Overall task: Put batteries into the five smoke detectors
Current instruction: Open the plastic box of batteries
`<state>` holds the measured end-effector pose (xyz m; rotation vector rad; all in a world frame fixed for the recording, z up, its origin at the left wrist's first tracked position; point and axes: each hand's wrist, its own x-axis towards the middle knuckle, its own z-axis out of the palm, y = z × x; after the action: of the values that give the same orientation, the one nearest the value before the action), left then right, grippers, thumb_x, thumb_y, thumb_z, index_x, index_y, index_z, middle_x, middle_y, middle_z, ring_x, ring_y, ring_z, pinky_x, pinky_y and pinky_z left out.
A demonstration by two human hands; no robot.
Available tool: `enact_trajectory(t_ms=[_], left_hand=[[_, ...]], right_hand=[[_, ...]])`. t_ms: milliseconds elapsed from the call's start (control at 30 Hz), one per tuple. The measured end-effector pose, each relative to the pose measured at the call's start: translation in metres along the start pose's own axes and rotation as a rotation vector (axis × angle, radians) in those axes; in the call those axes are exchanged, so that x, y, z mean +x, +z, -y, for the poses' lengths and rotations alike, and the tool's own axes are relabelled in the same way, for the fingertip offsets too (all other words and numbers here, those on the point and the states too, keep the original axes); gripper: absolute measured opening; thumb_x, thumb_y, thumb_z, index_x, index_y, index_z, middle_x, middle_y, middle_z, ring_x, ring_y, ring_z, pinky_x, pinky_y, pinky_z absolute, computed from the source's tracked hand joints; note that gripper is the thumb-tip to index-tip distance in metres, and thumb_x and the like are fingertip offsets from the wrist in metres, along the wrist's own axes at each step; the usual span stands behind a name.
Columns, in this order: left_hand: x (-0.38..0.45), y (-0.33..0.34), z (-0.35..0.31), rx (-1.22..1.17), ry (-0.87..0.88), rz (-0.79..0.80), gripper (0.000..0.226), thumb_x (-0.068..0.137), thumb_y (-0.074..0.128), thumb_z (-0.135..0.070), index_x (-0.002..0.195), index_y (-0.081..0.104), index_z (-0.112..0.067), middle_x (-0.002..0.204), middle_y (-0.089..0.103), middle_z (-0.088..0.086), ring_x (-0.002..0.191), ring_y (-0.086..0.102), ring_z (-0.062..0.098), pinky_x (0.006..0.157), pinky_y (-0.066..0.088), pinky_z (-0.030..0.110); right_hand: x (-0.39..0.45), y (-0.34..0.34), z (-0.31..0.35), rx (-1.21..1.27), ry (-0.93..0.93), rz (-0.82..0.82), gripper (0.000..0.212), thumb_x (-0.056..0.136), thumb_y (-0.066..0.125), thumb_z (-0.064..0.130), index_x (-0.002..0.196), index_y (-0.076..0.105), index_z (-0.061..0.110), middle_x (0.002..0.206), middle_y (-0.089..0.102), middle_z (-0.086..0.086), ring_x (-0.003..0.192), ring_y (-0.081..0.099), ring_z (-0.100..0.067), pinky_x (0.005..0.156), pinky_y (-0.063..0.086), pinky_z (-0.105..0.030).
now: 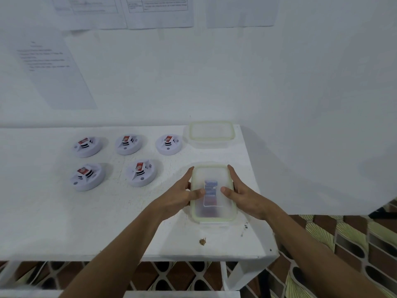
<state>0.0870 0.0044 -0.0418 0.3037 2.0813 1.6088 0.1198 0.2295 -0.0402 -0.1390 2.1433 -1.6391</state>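
Wall [214,82], white, fills the upper half of the frame, with printed sheets [129,11] stuck along the top edge and one more sheet [53,72] at upper left; their text is too blurred to read. Below it the white table [64,222] spans the middle of the frame from the left edge to right of centre, and patterned floor [343,244] shows at lower right and under the table's front edge.

At centre right, near the table's right end, sits a lidded box [211,193] of cloudy plastic with a pale green rim. Blue and red shapes show faintly through the lid; whether these are the batteries cannot be told. Behind it, in the table's far right corner, stands a second box [209,133] of the same kind, well apart from the first.

The left hand [182,194] grips the lidded box's left side, fingers laid along the edge and thumb curled onto the lid. The right hand [245,196] mirrors it on the right side, thumb on the lid, fingers stretched along the rim. Both forearms come up from the bottom of the frame.

Left of the boxes lie five detectors in two rows. The back row has three: one [88,146], a second [129,144] and a third [168,144]. The front row has two: one [87,177] and another [141,172]. Each is a white round disc with a red-and-white label on top, none touching its neighbour.
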Motion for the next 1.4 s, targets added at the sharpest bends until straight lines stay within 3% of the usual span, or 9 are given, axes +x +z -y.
enact_trajectory(t_ms=[133, 267, 433, 600, 733, 1033, 1133, 1300, 1400], left_hand=[[0.003, -0.001, 0.002, -0.013, 0.022, -0.04, 0.064, 0.088, 0.069, -0.032, 0.142, 0.035, -0.043, 0.133, 0.057, -0.012, 0.121, 0.057, 0.014, 0.1, 0.05, 0.045], [0.0, 0.0, -0.002, 0.019, 0.03, -0.045, 0.051, 0.093, 0.063, -0.029, 0.129, 0.038, -0.055, 0.132, 0.052, -0.024, 0.117, 0.055, -0.003, 0.096, 0.052, 0.028], [-0.002, -0.002, -0.006, 0.076, 0.027, -0.05, 0.065, 0.088, 0.069, -0.036, 0.142, 0.032, -0.037, 0.125, 0.058, -0.018, 0.108, 0.058, -0.007, 0.091, 0.053, 0.023], [-0.001, -0.009, -0.012, 0.185, -0.018, -0.176, 0.088, 0.08, 0.073, -0.048, 0.149, 0.02, -0.035, 0.11, 0.059, 0.004, 0.091, 0.064, 0.016, 0.076, 0.059, 0.035], [-0.002, -0.014, -0.027, 0.19, -0.021, -0.233, 0.086, 0.083, 0.072, -0.04, 0.151, 0.021, -0.028, 0.117, 0.059, 0.004, 0.084, 0.06, 0.008, 0.074, 0.056, 0.03], [-0.004, -0.017, -0.046, 0.016, 0.104, -0.379, 0.081, 0.075, 0.082, -0.033, 0.143, 0.038, -0.036, 0.126, 0.06, -0.004, 0.109, 0.061, 0.016, 0.073, 0.061, 0.036], [-0.005, -0.02, -0.054, -0.009, 0.103, -0.364, 0.074, 0.08, 0.078, -0.028, 0.143, 0.04, -0.034, 0.12, 0.064, -0.003, 0.092, 0.068, 0.017, 0.069, 0.061, 0.04], [-0.001, -0.041, -0.071, -0.249, 0.071, -0.289, 0.076, 0.086, 0.071, -0.013, 0.149, 0.029, -0.026, 0.104, 0.069, 0.014, 0.074, 0.067, 0.03, 0.063, 0.056, 0.039], [0.008, -0.053, -0.08, -0.384, 0.09, -0.29, 0.069, 0.088, 0.066, -0.006, 0.147, 0.033, -0.023, 0.099, 0.068, 0.009, 0.072, 0.067, 0.027, 0.062, 0.057, 0.038]], right_hand=[[0.004, 0.0, -0.006, 0.022, -0.003, -0.027, 0.075, 0.105, 0.041, 0.026, 0.154, -0.017, 0.029, 0.131, 0.031, 0.037, 0.107, 0.047, 0.025, 0.083, 0.044, -0.003], [0.007, -0.001, -0.009, 0.018, -0.046, -0.089, 0.076, 0.103, 0.047, 0.029, 0.157, -0.005, 0.029, 0.143, 0.036, 0.023, 0.118, 0.051, 0.011, 0.088, 0.048, -0.009], [0.007, -0.003, -0.006, -0.054, -0.07, -0.141, 0.08, 0.098, 0.056, 0.035, 0.158, 0.003, 0.03, 0.156, 0.03, 0.013, 0.135, 0.04, -0.007, 0.104, 0.043, -0.018], [0.001, -0.01, 0.001, -0.137, -0.061, -0.354, 0.092, 0.082, 0.075, 0.044, 0.154, 0.017, 0.04, 0.12, 0.054, 0.002, 0.093, 0.059, -0.009, 0.085, 0.049, -0.022], [-0.004, -0.018, 0.01, 0.009, -0.114, -0.44, 0.085, 0.08, 0.081, 0.03, 0.151, 0.033, 0.032, 0.112, 0.062, 0.001, 0.067, 0.056, -0.013, 0.066, 0.052, -0.023], [-0.01, -0.027, 0.028, 0.233, -0.24, -0.441, 0.069, 0.081, 0.079, 0.015, 0.142, 0.048, 0.027, 0.122, 0.066, 0.011, 0.084, 0.067, -0.025, 0.081, 0.059, -0.036], [-0.005, -0.029, 0.033, 0.227, -0.238, -0.436, 0.061, 0.082, 0.079, 0.015, 0.136, 0.054, 0.028, 0.122, 0.066, 0.01, 0.086, 0.067, -0.019, 0.077, 0.058, -0.029], [0.018, -0.04, 0.049, 0.475, -0.212, -0.347, 0.065, 0.082, 0.075, 0.005, 0.138, 0.052, 0.027, 0.131, 0.066, 0.001, 0.11, 0.068, -0.027, 0.097, 0.053, -0.047], [0.03, -0.043, 0.065, 0.656, -0.249, -0.276, 0.071, 0.082, 0.071, -0.001, 0.143, 0.045, 0.025, 0.133, 0.064, 0.0, 0.115, 0.067, -0.02, 0.091, 0.057, -0.033]])
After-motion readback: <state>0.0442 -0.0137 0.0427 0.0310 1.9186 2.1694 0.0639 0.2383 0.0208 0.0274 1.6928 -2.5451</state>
